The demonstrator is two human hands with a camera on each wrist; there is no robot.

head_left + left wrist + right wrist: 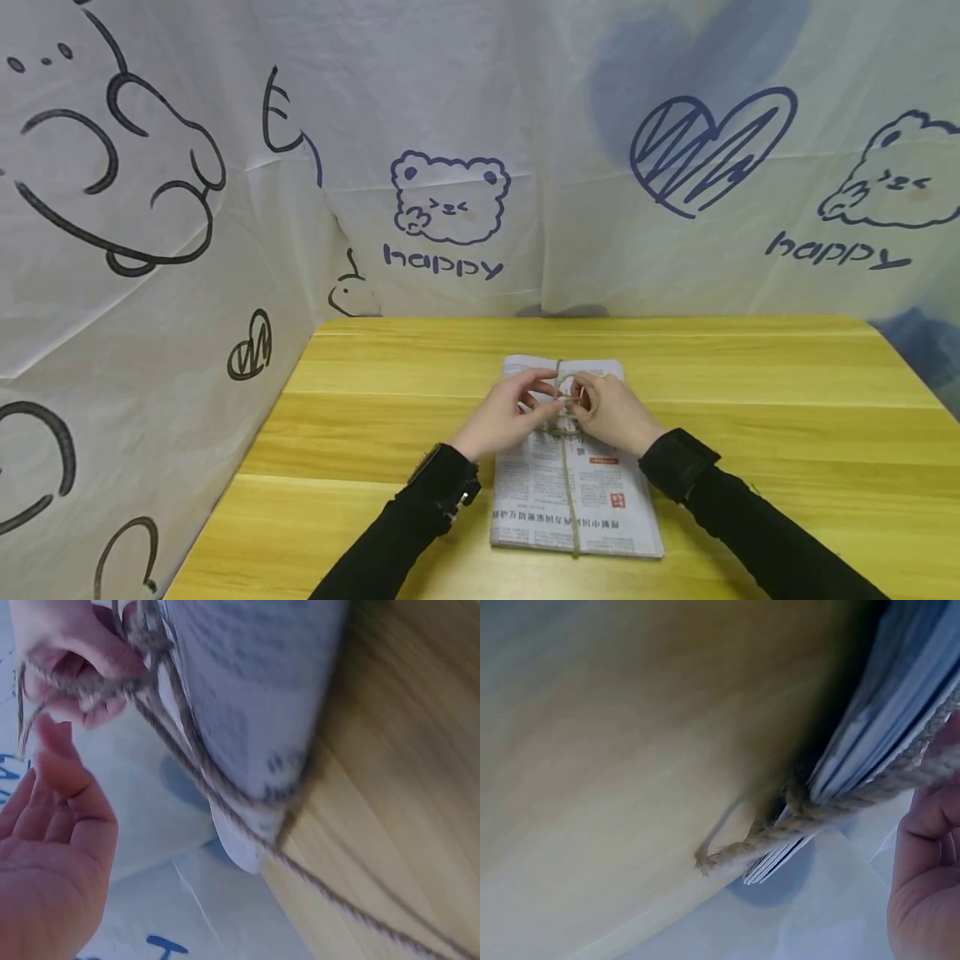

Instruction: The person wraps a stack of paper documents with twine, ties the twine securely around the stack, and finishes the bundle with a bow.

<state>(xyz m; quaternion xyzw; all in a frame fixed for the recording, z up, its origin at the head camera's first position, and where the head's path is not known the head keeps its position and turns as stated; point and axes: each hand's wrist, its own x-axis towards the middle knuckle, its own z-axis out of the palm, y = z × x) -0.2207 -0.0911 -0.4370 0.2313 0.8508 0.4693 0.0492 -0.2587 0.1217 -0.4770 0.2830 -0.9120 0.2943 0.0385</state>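
A flat stack of newspapers (pixel 532 492) lies on the yellow wooden table (pixel 750 433), bound lengthwise by brown twine (pixel 568 500). Both hands meet over the stack's far half, where the twine is knotted. My left hand (pixel 550 393) pinches the twine from the left, and my right hand (pixel 580 400) pinches it from the right. In the left wrist view, fingers (pixel 82 667) hold several twine strands (pixel 202 772) beside the newspaper edge (pixel 255 712), with my palm (pixel 52 870) below. The right wrist view shows a taut twine (pixel 817 817) with a frayed end, the stack's edge (pixel 870 742) and part of my right hand (pixel 926 885).
A white cloth backdrop (pixel 450 208) printed with bears, hearts and "happy" hangs close behind the table and along its left side. Bare tabletop lies on both sides of the stack. The table's right corner (pixel 873 325) is rounded.
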